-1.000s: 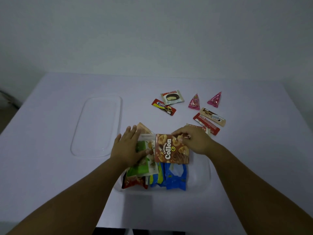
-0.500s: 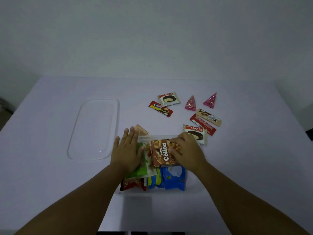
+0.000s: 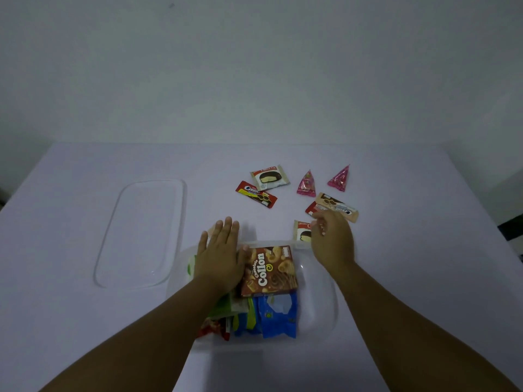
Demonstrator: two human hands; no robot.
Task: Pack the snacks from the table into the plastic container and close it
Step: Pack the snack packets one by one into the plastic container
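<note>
White tabletop: left hand (image 3: 219, 257) flat on container's (image 3: 325, 312) snacks, right hand (image 3: 332, 240) loosely open, empty, over a wrapper (image 3: 300, 232).

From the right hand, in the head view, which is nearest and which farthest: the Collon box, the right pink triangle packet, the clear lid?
Measured from the right hand:
1. Collon box, just left of it, in the container.
2. Right pink triangle packet, beyond it on the table.
3. Clear lid, far left.
</note>
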